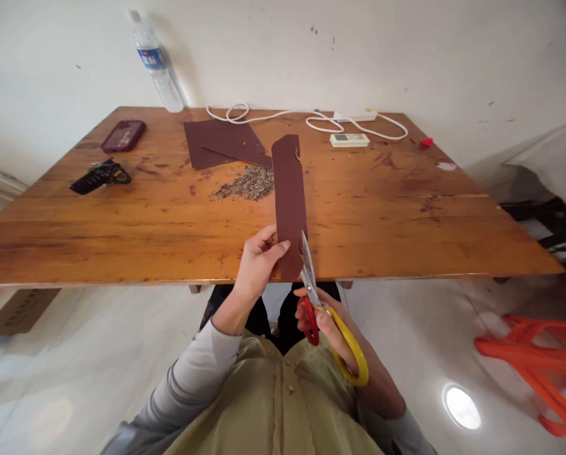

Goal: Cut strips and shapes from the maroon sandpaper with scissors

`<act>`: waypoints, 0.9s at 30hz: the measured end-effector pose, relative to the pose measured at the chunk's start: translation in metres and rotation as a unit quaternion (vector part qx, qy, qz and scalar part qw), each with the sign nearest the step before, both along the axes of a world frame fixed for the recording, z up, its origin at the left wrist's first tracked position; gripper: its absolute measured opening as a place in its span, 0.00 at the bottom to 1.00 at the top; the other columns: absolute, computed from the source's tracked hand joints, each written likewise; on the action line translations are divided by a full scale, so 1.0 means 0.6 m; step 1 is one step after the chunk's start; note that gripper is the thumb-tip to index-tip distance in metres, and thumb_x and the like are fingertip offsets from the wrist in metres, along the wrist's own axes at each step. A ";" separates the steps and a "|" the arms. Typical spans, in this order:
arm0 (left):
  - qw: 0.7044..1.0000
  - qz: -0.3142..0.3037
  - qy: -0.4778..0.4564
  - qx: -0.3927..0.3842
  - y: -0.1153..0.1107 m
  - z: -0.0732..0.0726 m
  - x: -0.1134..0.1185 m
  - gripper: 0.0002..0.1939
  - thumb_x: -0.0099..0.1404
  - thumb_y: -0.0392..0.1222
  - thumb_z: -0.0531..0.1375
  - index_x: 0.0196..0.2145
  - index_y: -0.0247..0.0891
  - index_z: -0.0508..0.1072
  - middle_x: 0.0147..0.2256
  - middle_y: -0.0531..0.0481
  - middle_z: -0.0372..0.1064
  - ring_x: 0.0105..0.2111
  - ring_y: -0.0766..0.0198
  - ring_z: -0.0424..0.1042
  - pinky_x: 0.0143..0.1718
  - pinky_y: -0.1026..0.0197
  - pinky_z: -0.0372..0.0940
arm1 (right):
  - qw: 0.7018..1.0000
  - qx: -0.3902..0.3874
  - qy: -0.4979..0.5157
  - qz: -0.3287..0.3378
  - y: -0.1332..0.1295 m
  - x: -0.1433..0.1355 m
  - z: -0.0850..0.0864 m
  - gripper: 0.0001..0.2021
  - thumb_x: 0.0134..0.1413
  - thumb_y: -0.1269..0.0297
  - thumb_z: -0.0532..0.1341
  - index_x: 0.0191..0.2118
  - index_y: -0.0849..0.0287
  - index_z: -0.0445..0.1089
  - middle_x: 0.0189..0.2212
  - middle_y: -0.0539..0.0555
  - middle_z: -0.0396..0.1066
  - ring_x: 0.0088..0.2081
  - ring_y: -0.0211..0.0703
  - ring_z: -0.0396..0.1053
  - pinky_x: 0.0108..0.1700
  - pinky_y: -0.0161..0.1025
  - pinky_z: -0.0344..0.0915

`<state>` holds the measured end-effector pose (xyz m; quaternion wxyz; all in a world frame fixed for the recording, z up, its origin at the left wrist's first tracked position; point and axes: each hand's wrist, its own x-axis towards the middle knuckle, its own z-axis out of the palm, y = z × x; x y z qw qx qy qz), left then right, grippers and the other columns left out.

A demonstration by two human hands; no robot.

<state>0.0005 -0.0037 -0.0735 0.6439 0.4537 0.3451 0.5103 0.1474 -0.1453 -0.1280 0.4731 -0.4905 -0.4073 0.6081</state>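
My left hand (260,262) pinches a long dark-brown strip of card (289,196) near its lower end, thumb on top. The strip is held up over the table's front edge, with a curved notch on its right side near the top and another near the bottom. In my right hand (333,325) is a pair of scissors (310,272) with one red and one yellow handle loop. Its blades are parted and point upward at the strip's lower right edge, by the lower notch. Beyond the strip lies a pile of small dry brownish bits (249,183).
Brown card sheets (221,142) lie behind the pile on the wooden table (382,215). At the left are a dark red case (124,136) and a black item (100,177). A bottle (157,69), white cable (273,115) and remote (349,140) stand or lie farther back. An orange stool (534,354) is at right.
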 end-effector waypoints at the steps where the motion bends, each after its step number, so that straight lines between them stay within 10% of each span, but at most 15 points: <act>1: 1.000 0.003 0.000 -0.002 -0.001 0.000 0.000 0.14 0.56 0.40 0.71 0.41 0.42 0.85 0.35 0.51 0.82 0.35 0.60 0.77 0.42 0.58 0.71 | 1.000 0.005 -0.004 -0.001 0.002 -0.002 0.000 0.37 0.58 0.27 0.64 0.55 0.56 0.74 0.37 0.56 0.75 0.30 0.45 0.73 0.29 0.40 0.69; 27: 0.999 0.023 0.025 -0.010 -0.005 -0.002 0.002 0.13 0.57 0.39 0.69 0.41 0.42 0.85 0.36 0.50 0.81 0.35 0.58 0.75 0.41 0.57 0.69 | 0.997 0.055 -0.047 -0.007 0.016 -0.010 0.005 0.32 0.62 0.29 0.61 0.52 0.55 0.73 0.30 0.50 0.67 0.26 0.42 0.62 0.28 0.40 0.61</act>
